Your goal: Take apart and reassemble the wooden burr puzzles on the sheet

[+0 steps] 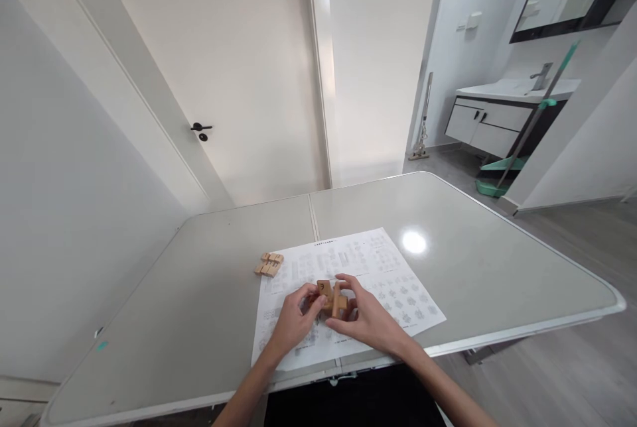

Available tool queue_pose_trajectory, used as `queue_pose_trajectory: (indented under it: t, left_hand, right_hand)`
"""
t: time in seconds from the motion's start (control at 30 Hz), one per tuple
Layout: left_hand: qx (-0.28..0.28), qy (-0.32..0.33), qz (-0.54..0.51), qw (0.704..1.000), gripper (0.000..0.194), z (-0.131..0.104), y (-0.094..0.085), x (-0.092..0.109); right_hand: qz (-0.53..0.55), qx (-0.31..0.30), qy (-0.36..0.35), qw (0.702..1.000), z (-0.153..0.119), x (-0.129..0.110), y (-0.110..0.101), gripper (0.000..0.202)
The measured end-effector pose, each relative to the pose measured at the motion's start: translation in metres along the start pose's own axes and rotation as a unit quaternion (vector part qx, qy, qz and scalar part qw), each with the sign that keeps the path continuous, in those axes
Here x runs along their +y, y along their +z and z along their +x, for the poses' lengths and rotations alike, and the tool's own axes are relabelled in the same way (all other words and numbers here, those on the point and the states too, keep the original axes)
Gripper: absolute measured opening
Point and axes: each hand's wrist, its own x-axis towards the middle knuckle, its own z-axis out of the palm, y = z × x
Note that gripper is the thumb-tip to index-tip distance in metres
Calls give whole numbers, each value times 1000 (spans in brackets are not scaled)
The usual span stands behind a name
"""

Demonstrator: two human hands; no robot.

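Several wooden puzzle blocks are fitted together between my two hands, above a printed sheet. One upright piece bears a dark mark like a 6 or a 9. My left hand pinches the cluster from the left, its thumb on the near face. On the other side, my right hand grips an upright wooden piece between thumb and fingers. The cluster's underside and part of its right side are hidden by my fingers. More wooden blocks lie grouped at the sheet's upper left corner.
The grey folding table has a raised pale rim and a seam down its middle. A bright reflection shows on its right half. Beyond stand a white door, a mop, a washbasin cabinet and a green dustpan.
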Motion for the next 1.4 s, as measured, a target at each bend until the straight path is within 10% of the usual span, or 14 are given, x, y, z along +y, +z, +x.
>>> queue_pose_trajectory:
  t: [0.27, 0.63, 1.03, 1.4]
  left_hand:
    - [42, -20, -70, 996, 33, 2, -2, -8]
    - [101, -113, -179, 972, 38, -2, -10, 23]
    - [37, -201, -436, 876, 26, -2, 17, 55]
    - [-4, -198, -382, 903, 36, -12, 20, 59]
  right_hand:
    - [-189, 55, -3, 980, -12, 16, -31, 70]
    - [-347, 58, -59, 934, -14, 34, -18, 56]
    - [-257, 118, -205, 937, -10, -16, 9, 119]
    - [-192, 126, -218, 949, -9, -16, 13, 97]
